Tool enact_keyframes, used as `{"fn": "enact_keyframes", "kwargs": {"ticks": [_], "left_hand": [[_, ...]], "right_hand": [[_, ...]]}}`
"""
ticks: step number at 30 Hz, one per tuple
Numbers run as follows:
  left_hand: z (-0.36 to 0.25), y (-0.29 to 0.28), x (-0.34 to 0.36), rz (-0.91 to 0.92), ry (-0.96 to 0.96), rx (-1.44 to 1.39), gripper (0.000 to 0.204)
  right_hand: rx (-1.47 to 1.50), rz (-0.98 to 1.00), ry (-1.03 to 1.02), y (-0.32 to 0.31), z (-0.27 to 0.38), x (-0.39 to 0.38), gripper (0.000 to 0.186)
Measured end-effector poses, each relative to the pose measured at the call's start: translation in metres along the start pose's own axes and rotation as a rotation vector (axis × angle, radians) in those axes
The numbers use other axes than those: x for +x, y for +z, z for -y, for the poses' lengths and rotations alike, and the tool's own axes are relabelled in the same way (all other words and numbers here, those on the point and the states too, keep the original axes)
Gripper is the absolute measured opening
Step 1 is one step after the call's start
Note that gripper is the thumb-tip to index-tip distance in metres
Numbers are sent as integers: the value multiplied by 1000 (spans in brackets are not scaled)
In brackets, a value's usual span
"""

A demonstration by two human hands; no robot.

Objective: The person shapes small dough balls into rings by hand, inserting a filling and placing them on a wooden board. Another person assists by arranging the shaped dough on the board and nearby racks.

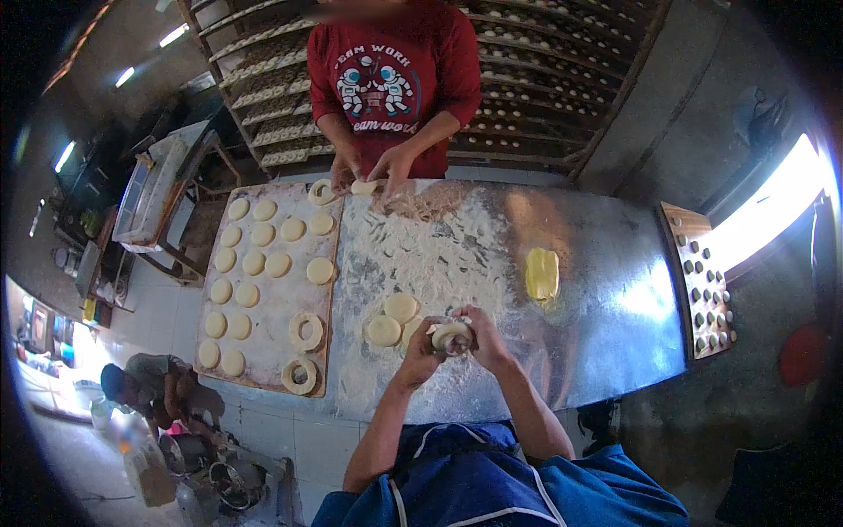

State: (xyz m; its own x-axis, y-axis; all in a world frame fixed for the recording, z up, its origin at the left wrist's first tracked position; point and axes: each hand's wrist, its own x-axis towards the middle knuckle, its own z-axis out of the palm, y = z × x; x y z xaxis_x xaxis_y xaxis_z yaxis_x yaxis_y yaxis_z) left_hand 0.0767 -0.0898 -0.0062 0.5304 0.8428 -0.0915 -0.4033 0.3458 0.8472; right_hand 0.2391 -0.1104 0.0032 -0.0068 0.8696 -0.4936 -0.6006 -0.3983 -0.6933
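Centrally held dough (446, 333): sat between left hand (421, 356) and right hand (487, 341).
Fingers (473, 315): curled round its sides.
Long axis: was unclear.

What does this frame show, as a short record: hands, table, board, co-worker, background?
Left hand: gripping one side of a pale round piece, seemingly dough; details unclear
Right hand: gripping its other side
Near the hands: dough rounds on the floured table
Board: dough rounds in rows, two dough rings at the near right corner
Table, right of flour: yellow slab
Co-worker: across the table, fingers on dough
Background: loaded rack
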Motion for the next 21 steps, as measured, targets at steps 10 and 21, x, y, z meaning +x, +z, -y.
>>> {"fn": "enact_keyframes", "kwargs": {"ticks": [10,21], "left_hand": [[49,-35,16,-365,431,1112,28],[8,-73,-4,-266,239,-47,33]], "right_hand": [[-718,-163,-334,42,-23,3,42],[-1011,66,-830,104,-49,5,42]]}}
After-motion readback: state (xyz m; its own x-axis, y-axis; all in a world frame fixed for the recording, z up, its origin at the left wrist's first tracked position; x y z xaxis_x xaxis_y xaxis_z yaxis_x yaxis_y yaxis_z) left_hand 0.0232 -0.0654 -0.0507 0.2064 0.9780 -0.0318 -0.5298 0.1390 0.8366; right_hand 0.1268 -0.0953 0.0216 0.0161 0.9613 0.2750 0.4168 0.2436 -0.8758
